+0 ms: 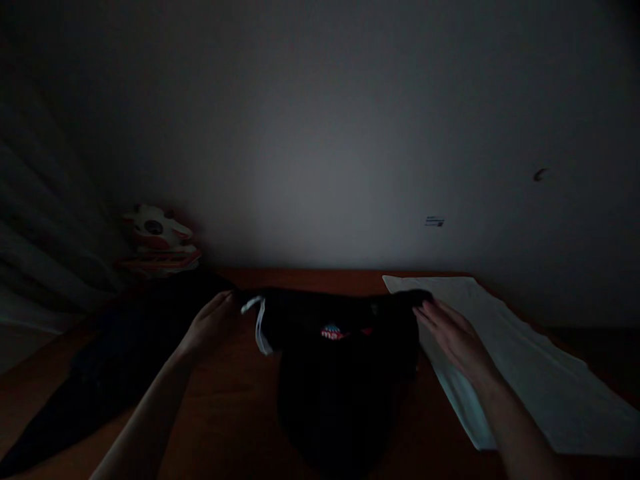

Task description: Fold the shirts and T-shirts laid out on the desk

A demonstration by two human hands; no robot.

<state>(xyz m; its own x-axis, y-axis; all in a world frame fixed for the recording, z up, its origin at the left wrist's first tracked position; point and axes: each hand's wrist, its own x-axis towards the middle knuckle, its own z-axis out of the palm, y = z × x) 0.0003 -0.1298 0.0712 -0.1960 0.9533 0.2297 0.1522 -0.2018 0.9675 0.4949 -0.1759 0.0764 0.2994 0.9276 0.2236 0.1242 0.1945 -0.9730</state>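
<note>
A black garment [345, 373] hangs stretched between my two hands above the wooden table [225, 400]. White stripes run along its left side, and a small red and blue print sits near its middle. My left hand [214, 321] is closed on its upper left end, though the fingertips are lost in the dark. At the upper right corner my right hand [453, 333] pinches the cloth between thumb and fingers. The lower part drops toward me, its exact shape too dark to make out.
Dark cloth [125, 353] lies heaped on the left. A white cloth [520, 360] is spread flat on the right. A cow-like figure [157, 227] stands on stacked books [160, 260] at the back left. Behind are a plain wall [325, 147], a hook [540, 175] and a curtain [45, 247].
</note>
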